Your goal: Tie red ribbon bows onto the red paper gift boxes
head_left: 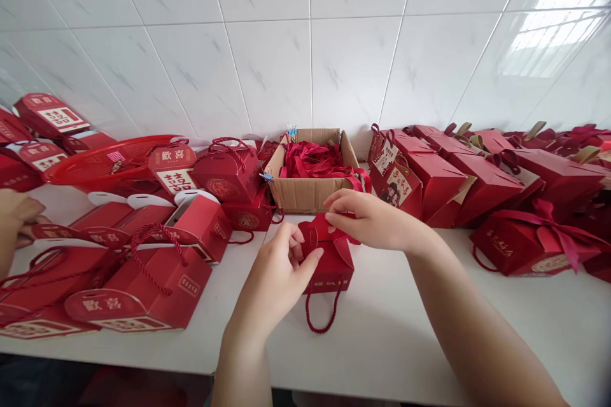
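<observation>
A small red gift box (332,272) with gold lettering sits on the white table in front of me. Its twisted red cord handle (323,331) loops toward me over the tabletop. At the left side of its top, my left hand (281,273) grips a flap, the thumb lying over the lid and the other fingers curled. Thumb and fingertips of my right hand (360,216) pinch the raised red top flap at the back right. Whether a ribbon is also between those fingertips I cannot tell.
Behind stands a cardboard box (305,194) of red ribbons (312,160), blue clips on its rim. Red cord-handled boxes (157,283) and a red plastic basket (76,168) are left, near another person's hand (21,216). More red boxes (434,178) and a bow-tied box (522,241) stand right.
</observation>
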Demonstrator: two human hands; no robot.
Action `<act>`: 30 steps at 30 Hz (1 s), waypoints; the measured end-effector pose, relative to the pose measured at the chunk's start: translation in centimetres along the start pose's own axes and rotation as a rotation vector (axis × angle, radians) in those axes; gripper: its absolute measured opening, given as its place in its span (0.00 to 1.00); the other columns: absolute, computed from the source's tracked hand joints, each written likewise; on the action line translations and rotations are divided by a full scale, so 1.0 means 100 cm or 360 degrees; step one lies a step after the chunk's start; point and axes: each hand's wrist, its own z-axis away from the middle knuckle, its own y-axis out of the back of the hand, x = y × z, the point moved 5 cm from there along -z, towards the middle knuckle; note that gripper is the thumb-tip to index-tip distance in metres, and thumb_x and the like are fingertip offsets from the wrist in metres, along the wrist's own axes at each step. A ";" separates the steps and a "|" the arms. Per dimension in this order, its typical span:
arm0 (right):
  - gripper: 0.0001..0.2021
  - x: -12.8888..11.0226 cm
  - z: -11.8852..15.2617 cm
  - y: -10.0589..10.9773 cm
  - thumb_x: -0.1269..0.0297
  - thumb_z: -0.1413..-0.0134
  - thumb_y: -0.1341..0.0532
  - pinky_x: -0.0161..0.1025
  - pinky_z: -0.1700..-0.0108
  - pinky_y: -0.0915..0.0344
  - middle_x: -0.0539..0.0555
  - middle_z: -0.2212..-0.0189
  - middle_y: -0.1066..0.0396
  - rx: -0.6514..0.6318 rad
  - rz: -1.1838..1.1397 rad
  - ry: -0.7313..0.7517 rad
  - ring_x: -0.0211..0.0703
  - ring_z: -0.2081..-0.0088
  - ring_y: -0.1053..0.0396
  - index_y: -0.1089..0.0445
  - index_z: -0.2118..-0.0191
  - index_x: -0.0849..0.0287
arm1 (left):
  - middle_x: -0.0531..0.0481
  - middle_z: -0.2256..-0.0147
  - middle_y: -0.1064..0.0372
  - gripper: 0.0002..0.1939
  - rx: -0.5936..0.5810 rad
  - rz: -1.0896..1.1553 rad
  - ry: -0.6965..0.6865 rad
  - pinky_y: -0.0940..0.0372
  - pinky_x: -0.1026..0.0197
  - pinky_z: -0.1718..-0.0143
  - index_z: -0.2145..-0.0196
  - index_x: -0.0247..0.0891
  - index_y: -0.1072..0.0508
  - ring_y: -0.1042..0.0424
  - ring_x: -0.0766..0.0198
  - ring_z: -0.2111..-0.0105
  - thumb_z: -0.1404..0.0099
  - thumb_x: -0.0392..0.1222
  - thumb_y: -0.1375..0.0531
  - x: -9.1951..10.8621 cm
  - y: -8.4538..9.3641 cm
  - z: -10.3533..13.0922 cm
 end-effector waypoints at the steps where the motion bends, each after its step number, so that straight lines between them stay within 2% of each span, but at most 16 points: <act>1: 0.15 0.001 -0.002 -0.001 0.62 0.42 0.47 0.38 0.67 0.38 0.55 0.67 0.31 0.0005 0.0008 -0.0016 0.44 0.64 0.33 0.35 0.78 0.59 | 0.56 0.74 0.39 0.10 0.0027 0.0030 0.0003 0.41 0.63 0.73 0.67 0.42 0.40 0.36 0.64 0.74 0.37 0.49 0.43 -0.001 0.002 0.000; 4: 0.15 0.002 -0.006 -0.006 0.62 0.42 0.46 0.39 0.62 0.37 0.56 0.67 0.31 0.0017 0.0039 -0.0056 0.46 0.60 0.32 0.34 0.78 0.59 | 0.55 0.71 0.35 0.08 0.0090 0.0205 0.0078 0.38 0.62 0.71 0.63 0.43 0.40 0.33 0.64 0.74 0.35 0.47 0.45 -0.007 0.007 0.000; 8: 0.16 -0.001 -0.011 -0.018 0.63 0.42 0.47 0.41 0.59 0.39 0.57 0.61 0.30 0.0031 0.0062 -0.0075 0.47 0.58 0.32 0.37 0.80 0.59 | 0.54 0.68 0.31 0.09 0.0042 0.0465 0.0184 0.33 0.60 0.69 0.58 0.43 0.41 0.30 0.65 0.74 0.35 0.44 0.46 -0.014 0.010 0.000; 13: 0.17 -0.004 -0.017 -0.034 0.66 0.43 0.47 0.42 0.56 0.40 0.56 0.61 0.30 0.0001 0.0039 -0.0036 0.47 0.57 0.32 0.44 0.83 0.60 | 0.53 0.66 0.29 0.11 0.0025 0.0491 0.0186 0.32 0.60 0.68 0.55 0.43 0.41 0.29 0.66 0.73 0.35 0.44 0.46 -0.012 0.011 0.001; 16: 0.17 -0.003 -0.019 -0.040 0.66 0.43 0.46 0.42 0.55 0.40 0.56 0.62 0.30 -0.0037 0.0048 -0.0047 0.47 0.57 0.32 0.44 0.83 0.60 | 0.53 0.67 0.29 0.12 0.0023 0.0464 0.0187 0.32 0.60 0.68 0.55 0.42 0.41 0.28 0.65 0.73 0.35 0.44 0.46 -0.011 0.012 0.002; 20: 0.17 -0.003 -0.020 -0.045 0.66 0.43 0.48 0.43 0.52 0.41 0.57 0.59 0.30 -0.0081 0.0014 0.0006 0.46 0.56 0.32 0.42 0.82 0.60 | 0.54 0.71 0.31 0.13 0.0017 0.0419 0.0178 0.33 0.60 0.70 0.55 0.42 0.40 0.29 0.64 0.74 0.35 0.46 0.45 -0.011 0.013 0.002; 24: 0.16 -0.004 -0.020 -0.049 0.67 0.44 0.48 0.43 0.52 0.40 0.57 0.57 0.30 -0.0102 0.0001 0.0042 0.47 0.55 0.32 0.40 0.82 0.61 | 0.56 0.76 0.34 0.16 -0.0072 0.0439 0.0249 0.35 0.61 0.74 0.53 0.43 0.38 0.30 0.62 0.77 0.33 0.53 0.48 -0.016 0.009 0.002; 26: 0.15 -0.004 -0.020 -0.050 0.68 0.44 0.47 0.44 0.52 0.40 0.57 0.57 0.30 -0.0098 0.0009 0.0041 0.47 0.54 0.32 0.39 0.81 0.61 | 0.55 0.77 0.35 0.17 -0.0100 0.0429 0.0309 0.37 0.61 0.76 0.56 0.42 0.37 0.31 0.62 0.78 0.33 0.56 0.51 -0.020 0.006 0.001; 30: 0.14 -0.006 -0.021 -0.049 0.68 0.43 0.48 0.43 0.53 0.39 0.57 0.58 0.29 -0.0125 0.0031 0.0056 0.46 0.55 0.32 0.35 0.79 0.60 | 0.55 0.79 0.38 0.17 -0.0126 0.0403 0.0294 0.40 0.63 0.78 0.71 0.40 0.36 0.34 0.63 0.79 0.34 0.55 0.49 -0.023 0.003 -0.003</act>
